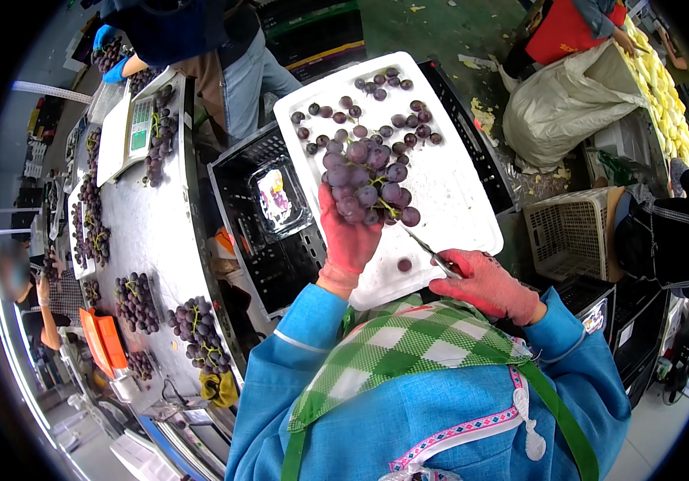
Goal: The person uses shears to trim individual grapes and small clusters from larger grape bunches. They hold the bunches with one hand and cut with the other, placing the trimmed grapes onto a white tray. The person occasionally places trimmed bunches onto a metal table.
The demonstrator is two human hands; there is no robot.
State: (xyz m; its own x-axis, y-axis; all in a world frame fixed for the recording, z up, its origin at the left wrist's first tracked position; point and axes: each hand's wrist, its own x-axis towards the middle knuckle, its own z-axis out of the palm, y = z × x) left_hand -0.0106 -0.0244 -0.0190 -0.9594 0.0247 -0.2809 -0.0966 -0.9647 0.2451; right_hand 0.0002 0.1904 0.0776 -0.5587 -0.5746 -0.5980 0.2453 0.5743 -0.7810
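Observation:
A bunch of dark purple grapes (366, 180) rests in my left hand (349, 240), which wears a red glove and supports it from below. Also gloved in red, my right hand (484, 285) grips small scissors (425, 248), their blades pointing at the lower edge of the bunch. Under both hands lies a white foam tray (467, 210). Loose grapes (380, 94) are scattered over its far half, and a single grape (404, 265) sits near its close edge. The fingers behind the bunch are partly hidden.
The tray sits on black plastic crates (236, 180), one holding a clear plastic box (275, 195). At left, a metal table (158, 240) bears grape bunches, a scale (138, 129) and an orange holder (102, 343). A white crate (570, 231) stands right. Several people work nearby.

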